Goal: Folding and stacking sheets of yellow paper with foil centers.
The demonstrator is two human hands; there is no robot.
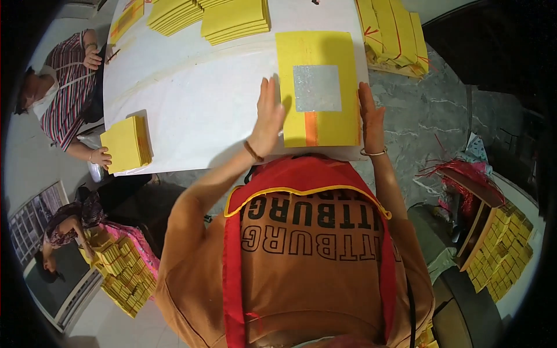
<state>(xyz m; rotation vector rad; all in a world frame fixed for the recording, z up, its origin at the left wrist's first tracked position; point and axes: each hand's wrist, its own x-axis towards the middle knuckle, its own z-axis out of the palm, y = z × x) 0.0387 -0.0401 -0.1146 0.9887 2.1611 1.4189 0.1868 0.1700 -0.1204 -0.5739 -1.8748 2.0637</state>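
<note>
In front of me on the white table lies a stack of yellow paper sheets [293, 127], its top bearing a silver square and an orange strip below it. My left hand [269, 116] stands on edge at the stack's left side, fingers stretched out and palm facing inward. On the opposite side, my right hand [372, 116] is held the same way, fingers straight along the right edge. Neither hand grips anything. Whether the palms press on the paper's edges or stop just short, I cannot tell.
Fanned yellow stacks [235, 20] lie at the table's far side. A co-worker [69, 87] at the left touches another yellow stack [125, 145]. Tied yellow bundles [394, 35] stand beyond the right edge. More bundles [502, 249] are piled at lower right, near red string [464, 180].
</note>
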